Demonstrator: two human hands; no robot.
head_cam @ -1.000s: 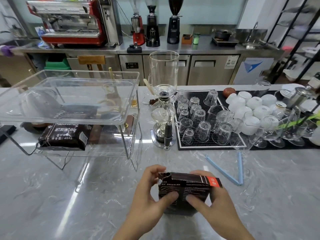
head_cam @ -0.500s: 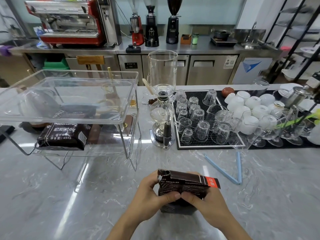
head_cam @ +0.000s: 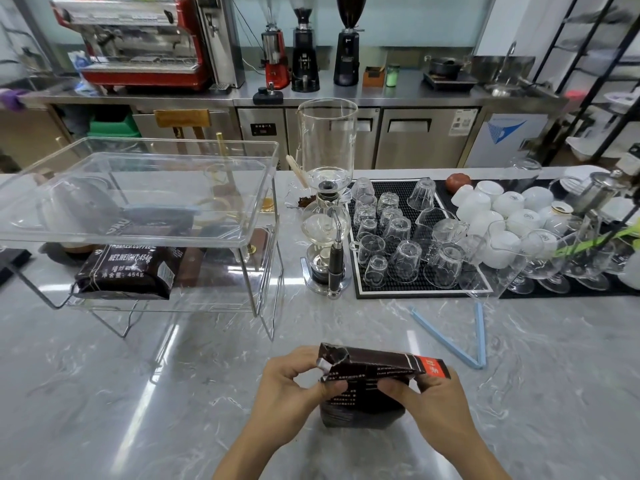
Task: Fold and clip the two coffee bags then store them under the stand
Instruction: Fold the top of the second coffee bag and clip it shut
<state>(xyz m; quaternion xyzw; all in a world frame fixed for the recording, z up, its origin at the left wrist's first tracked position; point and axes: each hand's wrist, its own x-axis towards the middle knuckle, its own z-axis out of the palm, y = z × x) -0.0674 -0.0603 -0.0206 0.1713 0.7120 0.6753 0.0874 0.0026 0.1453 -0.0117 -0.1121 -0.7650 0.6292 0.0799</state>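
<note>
- The dark glossy foil coffee bag (head_cam: 363, 393) stands at the tabletop's near edge, its folded top strip running left to right.
- Left hand (head_cam: 294, 389) and right hand (head_cam: 429, 400) each close a grip on that fold.
- The pale blue plastic clip (head_cam: 464, 341), a stiff open V, lies just beyond the right hand.
- A second dark bag (head_cam: 128, 268) already lies under the clear acrylic stand (head_cam: 138, 188), far left.
</note>
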